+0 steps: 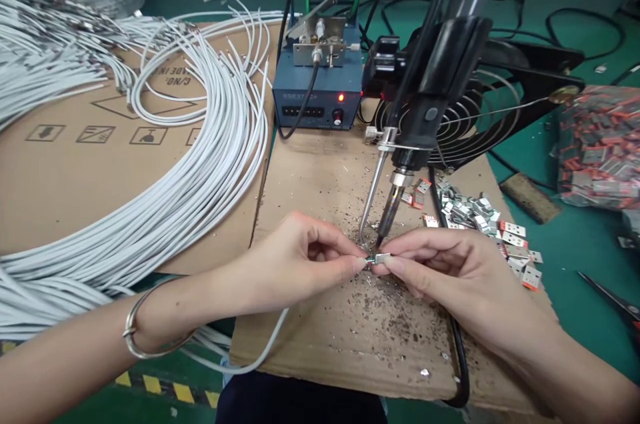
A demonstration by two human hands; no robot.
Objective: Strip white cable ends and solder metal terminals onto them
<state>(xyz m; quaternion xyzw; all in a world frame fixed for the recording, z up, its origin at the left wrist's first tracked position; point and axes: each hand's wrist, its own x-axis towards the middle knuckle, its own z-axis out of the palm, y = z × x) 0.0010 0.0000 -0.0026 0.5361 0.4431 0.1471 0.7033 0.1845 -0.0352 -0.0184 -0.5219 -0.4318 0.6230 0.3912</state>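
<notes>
Small flat silvery metal connector (383, 258) sits at the right hand's fingertips; thin coloured wire ends (371, 261) meet it from the left. Right hand (450, 264): thumb and index pinched closed on the connector. Left hand (295, 251): fingers pinched closed on the wire ends, probably to keep them lined up. Round white cable (273, 342) trails below the left fingers, likely the same piece. Black pencil-shaped soldering iron (395, 201) is fixed tip-down just above the fingers, bent silvery metal tube (373, 194) beside it; mounting presumably leaves both hands free. Loose silvery-and-orange connectors (515, 237) lie right of the right fingers, seemingly for easy reach. Big white cable bundle (215, 151) lies left of the left fingers. Speckled brown cardboard sheet (310, 344) lies under the fingers, likely shielding the green worktop (560, 264).
</notes>
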